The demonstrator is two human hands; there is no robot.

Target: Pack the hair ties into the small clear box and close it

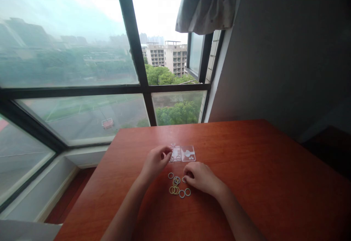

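My left hand (157, 163) has thumb and fingertips pinched together at the left edge of a small clear plastic case (177, 153). What those fingertips hold, if anything, is too small to make out. The case lies open, its transparent lid (188, 153) folded out to the right, and a ring or two show inside. Lower down, my right hand (202, 177) has its fingertips closed on a pale ring (184, 179) at the tabletop. Beside it lie several loose rings: yellow rings (174, 190), partly overlapping, and grey-blue rings (182, 194), with one single ring (170, 175) apart at the upper left.
Everything rests on a reddish-brown wooden table (246, 149). Beyond its far edge stand dark-framed windows (145, 87), one pane swung outward, with a curtain (207, 7) hanging above. A dark wall (274, 58) rises on the right.
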